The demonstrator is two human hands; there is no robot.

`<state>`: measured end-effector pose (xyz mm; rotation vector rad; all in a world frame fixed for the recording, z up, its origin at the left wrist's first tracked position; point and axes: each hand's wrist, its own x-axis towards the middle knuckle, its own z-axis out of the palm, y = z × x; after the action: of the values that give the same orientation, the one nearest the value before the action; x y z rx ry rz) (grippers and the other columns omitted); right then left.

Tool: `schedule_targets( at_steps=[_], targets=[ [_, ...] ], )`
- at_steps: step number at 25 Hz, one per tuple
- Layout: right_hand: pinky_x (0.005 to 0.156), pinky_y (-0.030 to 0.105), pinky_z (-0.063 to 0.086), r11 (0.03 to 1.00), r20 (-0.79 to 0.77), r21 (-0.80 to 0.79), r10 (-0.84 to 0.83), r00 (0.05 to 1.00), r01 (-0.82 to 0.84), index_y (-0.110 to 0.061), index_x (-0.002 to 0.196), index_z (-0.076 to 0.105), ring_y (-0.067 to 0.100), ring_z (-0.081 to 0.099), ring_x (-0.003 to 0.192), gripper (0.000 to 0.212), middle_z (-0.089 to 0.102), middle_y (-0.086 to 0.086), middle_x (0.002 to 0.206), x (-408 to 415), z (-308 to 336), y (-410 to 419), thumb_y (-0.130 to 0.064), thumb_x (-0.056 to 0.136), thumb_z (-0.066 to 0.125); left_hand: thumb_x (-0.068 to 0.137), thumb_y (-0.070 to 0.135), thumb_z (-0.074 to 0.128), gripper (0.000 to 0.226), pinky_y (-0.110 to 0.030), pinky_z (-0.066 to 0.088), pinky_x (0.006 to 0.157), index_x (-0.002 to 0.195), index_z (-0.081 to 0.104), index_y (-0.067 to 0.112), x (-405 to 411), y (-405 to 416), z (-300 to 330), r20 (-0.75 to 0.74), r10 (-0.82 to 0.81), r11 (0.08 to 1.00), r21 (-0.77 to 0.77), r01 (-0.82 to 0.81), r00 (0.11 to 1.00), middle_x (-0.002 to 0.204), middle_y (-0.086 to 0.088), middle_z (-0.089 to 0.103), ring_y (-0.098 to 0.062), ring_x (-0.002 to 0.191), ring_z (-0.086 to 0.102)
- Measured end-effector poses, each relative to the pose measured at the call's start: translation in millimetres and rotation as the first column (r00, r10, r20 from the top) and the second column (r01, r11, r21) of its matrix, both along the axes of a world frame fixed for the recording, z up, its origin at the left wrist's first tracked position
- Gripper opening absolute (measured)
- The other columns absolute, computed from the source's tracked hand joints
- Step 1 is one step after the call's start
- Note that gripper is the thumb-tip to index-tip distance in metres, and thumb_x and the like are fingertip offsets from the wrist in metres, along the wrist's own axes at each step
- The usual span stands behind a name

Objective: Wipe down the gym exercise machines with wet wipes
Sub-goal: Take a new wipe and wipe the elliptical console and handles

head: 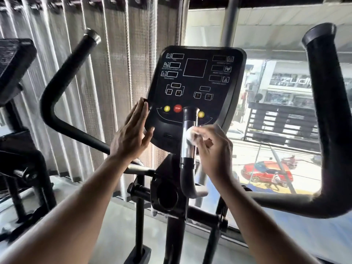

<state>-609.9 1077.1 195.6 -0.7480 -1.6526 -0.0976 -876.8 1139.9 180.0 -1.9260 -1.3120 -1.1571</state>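
Two hands worked at the machine: the left hand lay flat against the console at nine o'clock, while the right hand pinched a wipe against the central handle.

Your way to the console at frame centre is crowded: the upright grip stands before its lower buttons. Long handlebars fence far left and right; open gaps lie between them and the console.
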Motion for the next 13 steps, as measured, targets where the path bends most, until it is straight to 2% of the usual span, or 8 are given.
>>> schedule_targets(
  at_steps=[2, 4, 7, 10, 12, 13],
  targets=[
    [0.085, 0.03, 0.054, 0.988, 0.236, 0.141, -0.1, 0.967, 0.067, -0.004, 0.107, 0.075, 0.019, 0.06, 0.105, 0.019, 0.067, 0.002, 0.106, -4, 36, 20, 0.002, 0.093, 0.065, 0.107, 0.037, 0.048, 0.075, -0.03, 0.035, 0.116, 0.166, 0.012, 0.008, 0, 0, 0, 0.006, -0.011, 1.0, 0.003, 0.011, 1.0, 0.175, -0.005, 0.007, -0.017, 0.161, 0.01],
    [0.085, 0.039, 0.057, 0.975, 0.404, 0.206, -0.163, 0.9, 0.084, -0.003, 0.105, 0.073, 0.024, 0.056, 0.112, 0.014, 0.066, 0.003, 0.108, -5, 53, 27, -0.002, 0.094, 0.064, 0.106, 0.039, 0.047, 0.075, -0.029, 0.035, 0.116, 0.166, 0.012, 0.009, 0, -2, 0, 0.012, -0.008, 1.0, 0.002, 0.008, 1.0, 0.175, -0.004, 0.007, -0.016, 0.161, 0.01],
    [0.094, 0.042, 0.054, 0.972, 0.517, 0.231, -0.154, 0.842, 0.036, -0.005, 0.102, 0.072, 0.025, 0.054, 0.123, 0.018, 0.067, 0.005, 0.112, -2, 33, 9, -0.009, 0.098, 0.055, 0.106, 0.034, 0.052, 0.075, -0.033, 0.04, 0.117, 0.166, 0.013, 0.01, 1, -2, 0, 0.023, -0.025, 1.0, 0.007, 0.025, 0.999, 0.175, -0.003, 0.007, -0.015, 0.16, 0.011],
    [0.105, 0.035, 0.05, 0.971, 0.696, 0.224, -0.1, 0.711, -0.083, -0.004, 0.108, 0.073, 0.025, 0.053, 0.132, 0.03, 0.069, 0.006, 0.113, 2, -15, -24, -0.017, 0.102, 0.047, 0.105, 0.03, 0.058, 0.078, -0.036, 0.041, 0.117, 0.166, 0.013, 0.01, 3, -4, 0, 0.038, -0.033, 0.999, -0.002, 0.033, 0.999, 0.174, -0.003, 0.008, -0.014, 0.16, 0.011],
    [0.108, 0.034, 0.048, 0.97, 0.75, 0.222, -0.103, 0.653, -0.102, -0.005, 0.105, 0.073, 0.026, 0.051, 0.135, 0.022, 0.069, 0.006, 0.112, 5, -15, -22, -0.012, 0.1, 0.053, 0.105, 0.03, 0.058, 0.078, -0.034, 0.04, 0.117, 0.166, 0.014, 0.01, 3, -5, 1, 0.039, -0.032, 0.999, 0.001, 0.032, 0.999, 0.174, -0.003, 0.008, -0.013, 0.16, 0.01],
    [0.107, 0.035, 0.049, 0.971, 0.735, 0.227, -0.122, 0.667, -0.072, -0.007, 0.101, 0.073, 0.025, 0.051, 0.134, 0.016, 0.069, 0.006, 0.111, 3, -2, -13, -0.008, 0.098, 0.057, 0.105, 0.03, 0.057, 0.077, -0.034, 0.039, 0.119, 0.166, 0.013, 0.01, 2, -5, 1, 0.032, -0.032, 0.999, -0.001, 0.032, 0.999, 0.174, -0.003, 0.009, -0.014, 0.16, 0.01]
  ],
)
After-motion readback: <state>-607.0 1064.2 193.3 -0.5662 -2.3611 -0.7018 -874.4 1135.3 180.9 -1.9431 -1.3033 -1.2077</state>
